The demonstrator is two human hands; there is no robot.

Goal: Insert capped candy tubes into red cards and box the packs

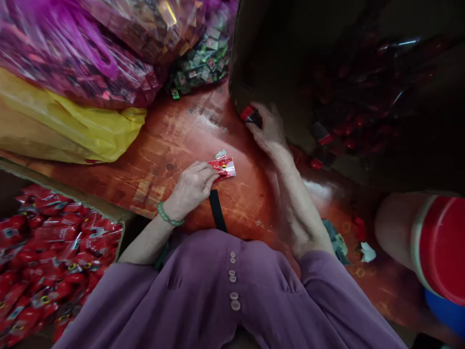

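My left hand [194, 186], with a green bead bracelet at the wrist, pinches the left end of a small red printed packet [228, 167] over the orange-brown tabletop [174, 126]. Farther up and to the right, my right hand [268, 127] is closed around a small red-and-black object [248, 115]; its exact kind is unclear, since the fingers cover part of it. That hand is beside the near corner of a dark carton [238, 58]. A black strip [218, 211] lies just below my left hand. A pale scrap [221, 153] is behind the packet.
An open box of red wrapped items [58, 237] stands at lower left. Stuffed bags, yellow [109, 135] and purple [72, 48], fill the upper left. The shadowed carton holds red-and-dark pieces [348, 131]. A red-lidded tub [443, 247] is at the right.
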